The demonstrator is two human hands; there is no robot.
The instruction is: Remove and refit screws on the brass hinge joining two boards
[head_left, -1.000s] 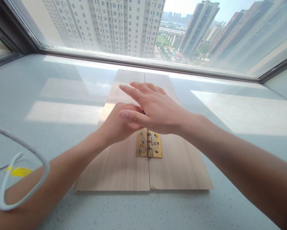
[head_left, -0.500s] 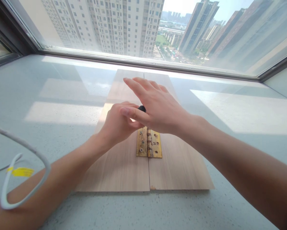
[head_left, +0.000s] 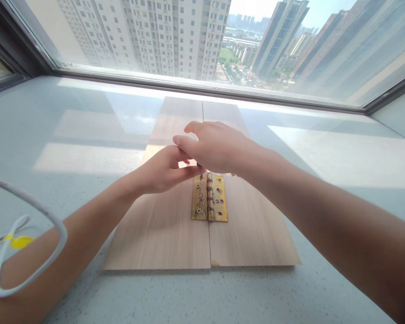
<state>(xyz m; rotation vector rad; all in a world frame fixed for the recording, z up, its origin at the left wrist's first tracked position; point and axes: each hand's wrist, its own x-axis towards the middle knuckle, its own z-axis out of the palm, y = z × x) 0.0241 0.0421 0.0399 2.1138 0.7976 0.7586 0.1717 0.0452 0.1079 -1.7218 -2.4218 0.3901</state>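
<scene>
Item: one hinge (head_left: 209, 198), brass-coloured, worn and stained, lying across the seam of two boards. We count cross-slotted screw heads down its left leaf and dark round holes down its right leaf; its far end lies close to the hands.

Item: left board (head_left: 165, 234) and right board (head_left: 252, 238), pale wood, flat, side by side on the counter (head_left: 175, 297). We note a chip at the near inner corner of the right one.

Item: left hand (head_left: 160, 173), above the boards just beyond the hinge. Its thumb reaches a small dark object (head_left: 198, 164), mostly hidden; we cannot tell whether the fingers are clamped on it.

Item: right hand (head_left: 217, 144), palm down, its bent fingers overlapping the left hand in our view. We cannot tell whether they close on anything, the inner side being hidden.

Item: white cable (head_left: 20, 195), looped in front of the left forearm, with a yellow tag (head_left: 20, 242).

Item: window frame (head_left: 23, 40), dark, at the counter's far side; through the glass we see tall buildings (head_left: 195, 36).
</scene>
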